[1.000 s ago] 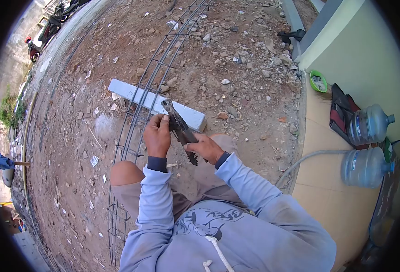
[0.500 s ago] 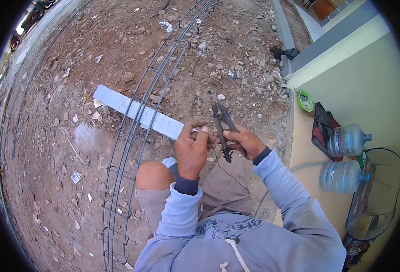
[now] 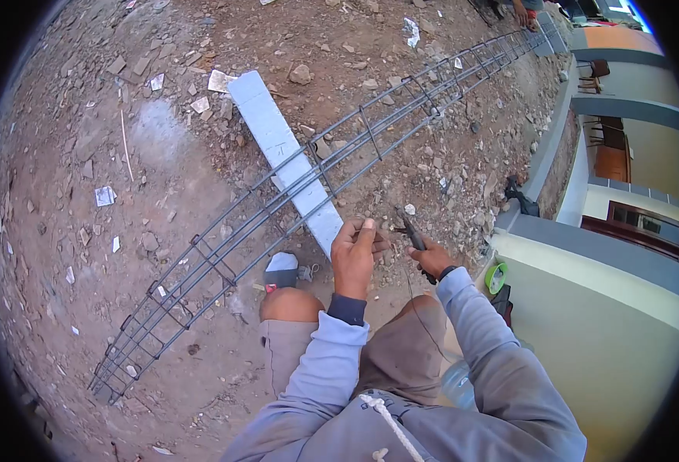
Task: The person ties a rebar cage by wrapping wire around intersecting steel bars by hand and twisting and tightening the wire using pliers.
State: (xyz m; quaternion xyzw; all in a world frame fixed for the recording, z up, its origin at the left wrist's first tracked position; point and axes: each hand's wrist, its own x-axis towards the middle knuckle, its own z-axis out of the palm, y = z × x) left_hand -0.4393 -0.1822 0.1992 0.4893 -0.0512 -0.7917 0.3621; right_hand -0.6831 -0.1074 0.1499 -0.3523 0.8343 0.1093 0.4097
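My left hand (image 3: 353, 262) is closed with its thumb up, near the lower end of a white-grey board (image 3: 293, 165). It pinches a thin wire (image 3: 424, 327), which trails down across my right thigh; its upper end is hard to make out by the fingers. Just to the right, my right hand (image 3: 435, 260) grips dark pincers (image 3: 414, 235) by the handles, their head pointing up and away from me. In front of both hands, a long rebar cage (image 3: 278, 202) of straight bars and square stirrups rests across the board.
Rubble and dirt (image 3: 201, 308) surround me. At the cage's far end another person's hand (image 3: 521, 14) shows. On the right are a green wall (image 3: 586, 323), a small green bowl (image 3: 496, 278) and a partly hidden water bottle (image 3: 459, 383). A black object (image 3: 521, 197) lies by the ledge.
My view has turned, so the cage now runs diagonally and its far end shows. The hands have drawn farther apart, and the pincers have moved away from the left fingers.
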